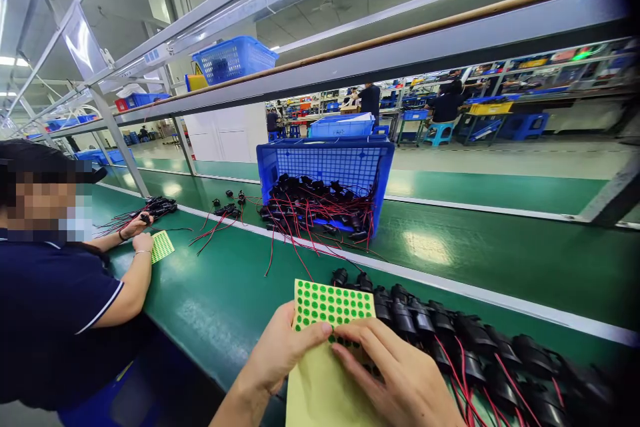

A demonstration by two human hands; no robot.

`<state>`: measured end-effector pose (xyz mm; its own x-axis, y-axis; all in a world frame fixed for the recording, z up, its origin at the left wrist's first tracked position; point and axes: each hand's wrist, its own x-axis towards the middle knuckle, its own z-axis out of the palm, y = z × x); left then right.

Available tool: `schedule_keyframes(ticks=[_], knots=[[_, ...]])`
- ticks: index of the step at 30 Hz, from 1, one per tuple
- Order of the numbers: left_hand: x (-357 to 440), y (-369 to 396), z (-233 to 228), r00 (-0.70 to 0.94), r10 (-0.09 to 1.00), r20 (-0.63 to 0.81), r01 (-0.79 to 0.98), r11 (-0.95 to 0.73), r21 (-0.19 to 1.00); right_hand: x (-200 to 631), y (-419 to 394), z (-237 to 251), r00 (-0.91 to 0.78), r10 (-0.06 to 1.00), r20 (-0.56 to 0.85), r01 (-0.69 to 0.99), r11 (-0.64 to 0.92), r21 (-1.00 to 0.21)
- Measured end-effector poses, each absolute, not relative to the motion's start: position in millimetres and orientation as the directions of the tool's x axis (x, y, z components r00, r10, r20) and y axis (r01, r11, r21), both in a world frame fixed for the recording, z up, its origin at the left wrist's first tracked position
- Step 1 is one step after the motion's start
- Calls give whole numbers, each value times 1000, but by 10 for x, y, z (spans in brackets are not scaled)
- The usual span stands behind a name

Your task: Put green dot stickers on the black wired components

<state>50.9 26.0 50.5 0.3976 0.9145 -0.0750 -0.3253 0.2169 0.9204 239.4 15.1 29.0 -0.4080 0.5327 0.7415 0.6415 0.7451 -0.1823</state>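
Note:
A pale yellow sheet of green round stickers [330,301] is held up in front of me, its lower part bare of dots. My left hand [285,350] grips its left edge, thumb across the front. On the sheet's face, my right hand [387,367] has thumb and index finger pinched close together at a green dot; whether the dot is lifted off is too small to tell. Right of the sheet lie rows of black cylindrical parts [470,333] with red and black wires, partly hidden by my right hand.
A blue crate [325,147] lies on its side on the green workbench [220,313], black wired parts spilling out. At left, a co-worker [45,320] holds a black part and a similar sticker sheet [161,247]. A metal shelf [425,33] runs overhead, bearing a blue basket [235,59].

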Motion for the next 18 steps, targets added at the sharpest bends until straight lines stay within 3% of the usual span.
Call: schedule_keyframes(ticks=[15, 18], knots=[[546, 244, 315, 316, 942, -116, -197, 184, 963, 2334, 118, 189, -415, 498, 761, 678, 727, -105], [470, 350, 166, 278, 951, -133, 11, 135, 991, 2288, 121, 171, -444, 483, 754, 645, 757, -105]])
